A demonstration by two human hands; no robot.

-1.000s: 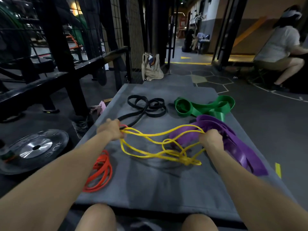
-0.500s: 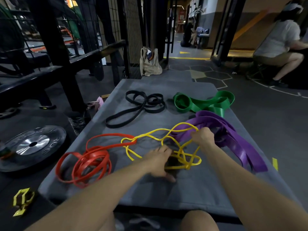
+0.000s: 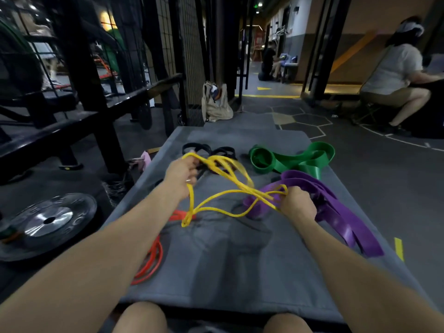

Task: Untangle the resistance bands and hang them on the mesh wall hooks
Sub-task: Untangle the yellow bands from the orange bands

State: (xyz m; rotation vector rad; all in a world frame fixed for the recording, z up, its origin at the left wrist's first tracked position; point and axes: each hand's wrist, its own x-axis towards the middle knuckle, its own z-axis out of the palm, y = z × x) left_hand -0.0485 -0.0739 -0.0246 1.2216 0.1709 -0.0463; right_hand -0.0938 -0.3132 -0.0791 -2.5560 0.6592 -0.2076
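- Yellow resistance band (image 3: 223,195), thin and looped over itself, hangs stretched between both hands above the grey mat (image 3: 216,272); its lowest loop dips to the mat near the middle, touching or just above it, I cannot tell which.
- Left hand (image 3: 181,175) is raised over the far left part of the mat, fingers curled round several yellow strands.
- Right hand (image 3: 298,205) sits lower and nearer, to the right, fist closed round the other end of the yellow strands, just in front of the purple band (image 3: 336,212).
- Purple band, wide and folded, lies along the right side of the mat, its near end reaching the mat's right edge.
- Green band (image 3: 293,159), wide and coiled, lies at the far right of the mat, just beyond the purple one.
- Black band (image 3: 204,150) lies at the far middle, partly hidden behind the left hand and yellow loops.
- Orange band (image 3: 151,260) lies on the mat's near left, mostly covered by the left forearm.
- Mesh wall (image 3: 189,56) stands beyond the mat's far left corner; no band hangs on it.
- Weight plate (image 3: 48,222) lies flat on the floor to the left.
- Beige bag (image 3: 216,104) sits on the floor against the mesh wall.
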